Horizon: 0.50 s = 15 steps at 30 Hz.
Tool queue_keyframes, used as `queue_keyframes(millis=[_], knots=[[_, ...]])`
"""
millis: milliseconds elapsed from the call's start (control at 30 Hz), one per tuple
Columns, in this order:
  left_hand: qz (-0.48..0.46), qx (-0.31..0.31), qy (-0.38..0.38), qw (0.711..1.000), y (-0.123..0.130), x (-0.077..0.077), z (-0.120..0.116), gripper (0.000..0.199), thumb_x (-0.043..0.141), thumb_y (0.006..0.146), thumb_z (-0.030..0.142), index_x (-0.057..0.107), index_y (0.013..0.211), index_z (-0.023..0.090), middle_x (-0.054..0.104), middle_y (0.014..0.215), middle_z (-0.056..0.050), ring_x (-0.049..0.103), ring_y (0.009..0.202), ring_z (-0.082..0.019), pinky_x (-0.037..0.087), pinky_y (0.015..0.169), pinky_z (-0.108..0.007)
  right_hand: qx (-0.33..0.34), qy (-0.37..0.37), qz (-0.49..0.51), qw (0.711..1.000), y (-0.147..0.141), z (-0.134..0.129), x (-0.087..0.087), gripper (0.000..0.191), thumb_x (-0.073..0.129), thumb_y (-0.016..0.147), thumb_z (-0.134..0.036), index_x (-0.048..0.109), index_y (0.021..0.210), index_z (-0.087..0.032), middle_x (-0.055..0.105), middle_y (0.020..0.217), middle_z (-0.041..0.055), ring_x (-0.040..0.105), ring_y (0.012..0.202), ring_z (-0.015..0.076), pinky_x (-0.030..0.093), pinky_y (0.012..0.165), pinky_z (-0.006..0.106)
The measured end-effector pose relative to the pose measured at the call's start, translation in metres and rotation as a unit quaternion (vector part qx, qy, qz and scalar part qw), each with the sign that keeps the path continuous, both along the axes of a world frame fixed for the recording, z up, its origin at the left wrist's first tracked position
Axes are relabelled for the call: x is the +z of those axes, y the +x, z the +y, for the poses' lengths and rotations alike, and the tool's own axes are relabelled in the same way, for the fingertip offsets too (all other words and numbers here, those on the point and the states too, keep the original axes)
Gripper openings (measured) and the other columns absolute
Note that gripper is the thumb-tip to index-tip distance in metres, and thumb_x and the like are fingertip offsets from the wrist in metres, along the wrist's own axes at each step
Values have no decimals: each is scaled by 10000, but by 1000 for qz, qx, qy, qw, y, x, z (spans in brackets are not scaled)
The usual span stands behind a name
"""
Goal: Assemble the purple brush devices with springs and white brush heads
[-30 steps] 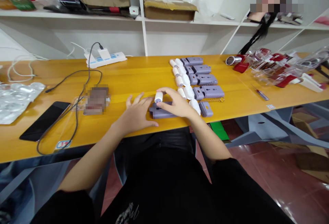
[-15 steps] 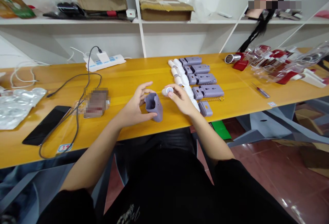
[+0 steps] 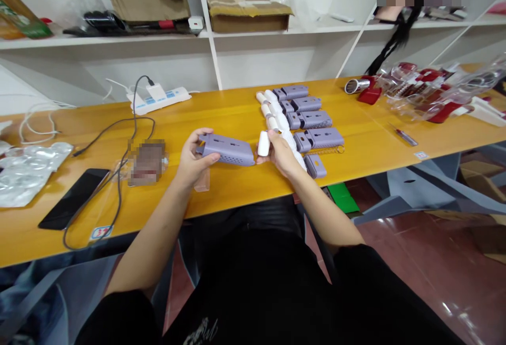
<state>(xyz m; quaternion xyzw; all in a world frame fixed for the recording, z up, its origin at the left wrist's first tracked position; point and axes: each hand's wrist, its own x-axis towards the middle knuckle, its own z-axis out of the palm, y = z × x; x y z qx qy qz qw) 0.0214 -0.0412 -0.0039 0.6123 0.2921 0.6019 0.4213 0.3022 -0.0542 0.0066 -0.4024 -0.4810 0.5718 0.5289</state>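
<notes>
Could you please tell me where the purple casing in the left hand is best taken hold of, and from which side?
I would probably grip the purple casing across its long sides near its right end, coming from the right: the left hand holds its left end, and the elongated body extends rightward, uncovered.

A loose black cloth T-shirt [image 3: 261, 281] covers the torso, its wide short left sleeve [image 3: 116, 313] and right sleeve [image 3: 361, 266] ending near the elbows. Forearms, left hand [image 3: 192, 163] and right hand [image 3: 280, 154] are bare. A pale, script-like print [image 3: 202, 331] marks the front, partly cut off. Smooth black trousers [image 3: 245, 219], apparently, show dimly below.
</notes>
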Motion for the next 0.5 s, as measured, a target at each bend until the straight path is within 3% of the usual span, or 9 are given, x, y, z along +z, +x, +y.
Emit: queue_keyframes(millis=[100, 200, 300, 400, 500], knots=[[4, 32, 15, 999, 0, -1, 0, 853, 1082, 625, 719, 685, 1255, 303, 662, 1185, -43, 688, 901, -179, 556, 715, -262, 49, -103, 88, 990, -11, -6, 3, 658, 587, 1050, -888, 654, 992, -236, 728, 695, 19, 695, 565, 176, 681, 551, 317], [66, 75, 54, 994, 5, 2, -4, 886, 1058, 625, 782, 653, 1239, 289, 662, 1253, -71, 706, 990, -227, 572, 758, -308, 98, -169, 120, 973, -19, -13, 5, 668, 603, 1021, -916, 629, 1010, -249, 682, 647, -11, 672, 530, 171, 695, 542, 328], [129, 104, 85, 983, 7, 9, -7, 897, 1028, 649, 821, 630, 1237, 274, 655, 1293, -95, 709, 1130, -283, 605, 861, -366, 107, -169, 140, 970, -21, -17, 7, 535, 802, 996, -749, 625, 1034, -245, 686, 661, -32, 651, 533, 145, 717, 581, 312], [218, 94, 93, 967, 1, 21, -8, 908, 1008, 654, 845, 625, 1234, 261, 673, 1278, -103, 711, 1186, -315, 621, 963, -425, 89, -152, 160, 971, -19, -16, 7, 386, 872, 1003, -530, 612, 1043, -247, 700, 686, -39, 646, 549, 128, 708, 596, 271], [376, 72, 107, 918, -8, 43, -6, 824, 995, 714, 794, 695, 1255, 251, 737, 1265, -111, 726, 1171, -338, 613, 1048, -482, 74, -156, 156, 973, -19, -13, 5, 361, 855, 1023, -479, 569, 1012, -260, 678, 658, -47, 607, 510, 113, 618, 520, 208]])
